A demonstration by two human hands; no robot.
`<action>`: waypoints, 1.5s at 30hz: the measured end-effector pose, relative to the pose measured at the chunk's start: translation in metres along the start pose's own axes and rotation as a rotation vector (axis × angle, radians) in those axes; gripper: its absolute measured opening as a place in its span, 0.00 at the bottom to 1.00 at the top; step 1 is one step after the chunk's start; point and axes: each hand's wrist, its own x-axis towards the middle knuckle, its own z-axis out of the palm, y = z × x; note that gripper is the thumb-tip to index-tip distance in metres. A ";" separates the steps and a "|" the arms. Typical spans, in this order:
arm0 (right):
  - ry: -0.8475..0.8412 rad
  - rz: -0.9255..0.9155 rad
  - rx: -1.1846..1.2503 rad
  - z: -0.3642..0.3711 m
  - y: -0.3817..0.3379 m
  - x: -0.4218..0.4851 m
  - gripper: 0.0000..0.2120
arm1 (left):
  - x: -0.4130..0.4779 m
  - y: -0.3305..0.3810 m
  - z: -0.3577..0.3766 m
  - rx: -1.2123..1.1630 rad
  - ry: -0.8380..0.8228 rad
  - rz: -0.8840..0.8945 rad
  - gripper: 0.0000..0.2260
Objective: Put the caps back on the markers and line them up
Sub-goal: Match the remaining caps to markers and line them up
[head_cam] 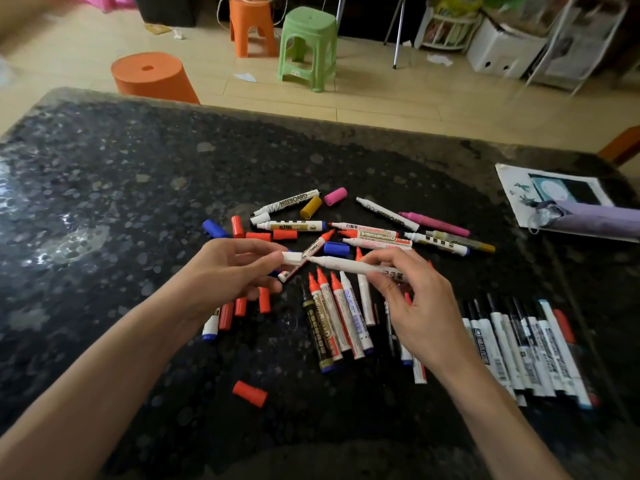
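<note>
Dark speckled stone forms the surface (104, 202), and its widest bare stretch runs from the left edge to the middle. Beyond the rounded far edge, an orange stool (152, 76) stands close against it on the floor, with a green stool (308, 46) farther back.

Near the front, a loose red cap (249, 393) lies alone, well apart from everything else. The left hand (221, 271) hovers above a few red caps (227, 315) and holds a white cap (292, 258), its fingers (256, 247) and thumb curled round it. A blue cap (213, 228) lies just beyond the hand.

The white marker (343, 265) is level between the hands with its tip pointing left at the cap's mouth. Tip and cap meet or nearly meet, though I cannot tell whether the tip is inside. The right hand (415, 306) pinches the barrel with narrowed fingers (381, 259).

Under and beyond both hands lies a loose scatter of uncapped markers (370, 233), crossing at many angles, with a yellow cap (310, 207) and a pink cap (335, 196) at its far side. Below the held marker, a small group of red-tipped markers (332, 317) lies side by side.

Right of the right hand, a row of capped markers (526, 351) lies packed barrel to barrel, reaching toward the dim right side. Beyond it, a paper sheet (512, 188) and a purple folded umbrella (595, 220) sit at the right edge.
</note>
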 end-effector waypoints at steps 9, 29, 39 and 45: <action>0.036 -0.030 -0.015 0.002 0.002 0.001 0.09 | -0.001 0.002 0.003 0.019 -0.031 0.013 0.08; 0.016 0.018 0.054 0.003 0.000 0.002 0.08 | -0.001 0.001 0.007 -0.159 -0.065 -0.087 0.14; 0.030 -0.015 0.002 0.005 0.002 0.000 0.08 | -0.002 0.001 0.008 0.035 -0.028 0.071 0.10; 0.075 -0.022 0.022 0.001 0.001 0.002 0.07 | -0.001 -0.001 0.007 0.057 0.026 0.105 0.07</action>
